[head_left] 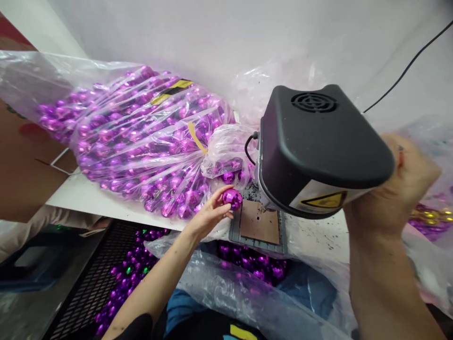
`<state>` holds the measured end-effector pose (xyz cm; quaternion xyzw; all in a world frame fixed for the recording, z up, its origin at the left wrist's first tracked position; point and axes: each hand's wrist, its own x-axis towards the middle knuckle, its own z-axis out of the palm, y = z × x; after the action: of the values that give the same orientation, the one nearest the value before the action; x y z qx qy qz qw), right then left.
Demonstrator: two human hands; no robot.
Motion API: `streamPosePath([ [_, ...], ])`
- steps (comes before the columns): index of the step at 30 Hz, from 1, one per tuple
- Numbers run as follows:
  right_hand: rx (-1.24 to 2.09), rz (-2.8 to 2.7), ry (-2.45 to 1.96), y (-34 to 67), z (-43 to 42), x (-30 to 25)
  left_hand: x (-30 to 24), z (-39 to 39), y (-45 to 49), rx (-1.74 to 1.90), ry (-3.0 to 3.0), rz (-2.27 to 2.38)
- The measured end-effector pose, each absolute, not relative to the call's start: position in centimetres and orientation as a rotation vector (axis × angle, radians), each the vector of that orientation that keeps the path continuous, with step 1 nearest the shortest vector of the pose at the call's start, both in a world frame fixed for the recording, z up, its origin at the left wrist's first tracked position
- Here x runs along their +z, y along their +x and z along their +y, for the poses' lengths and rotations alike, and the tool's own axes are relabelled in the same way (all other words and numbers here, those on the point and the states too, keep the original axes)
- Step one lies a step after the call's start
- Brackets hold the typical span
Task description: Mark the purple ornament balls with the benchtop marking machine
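Observation:
My left hand [208,215] pinches a shiny purple ball [232,198] and holds it just left of a brown plate [259,222] on the grey base under a black machine head [318,146]. My right hand [403,184] is raised behind the right side of that machine head; its fingers are blurred and partly hidden, so what it grips is unclear. A large clear plastic bag [141,141] full of purple balls lies on the white table [92,200] to the left.
A black mesh crate [106,278] below the table edge holds several loose purple balls. Another open bag of purple balls [255,267] sits in my lap. More plastic and gold and purple balls [430,219] lie at the right. A black cable [406,66] runs along the wall.

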<state>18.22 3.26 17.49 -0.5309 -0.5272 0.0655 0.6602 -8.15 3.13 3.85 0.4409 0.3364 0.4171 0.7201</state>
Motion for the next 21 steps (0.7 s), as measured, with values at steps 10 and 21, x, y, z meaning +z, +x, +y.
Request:
streamPosePath([
  [10,0.21,-1.173,-1.137,18.4,3.5,17.4,0.8,1.3,-3.5,0.927,1.472,1.085],
  [21,0.213,-1.153,-1.122,18.2,3.6,17.4,0.3,1.3,-0.5,0.866,2.134,1.263],
])
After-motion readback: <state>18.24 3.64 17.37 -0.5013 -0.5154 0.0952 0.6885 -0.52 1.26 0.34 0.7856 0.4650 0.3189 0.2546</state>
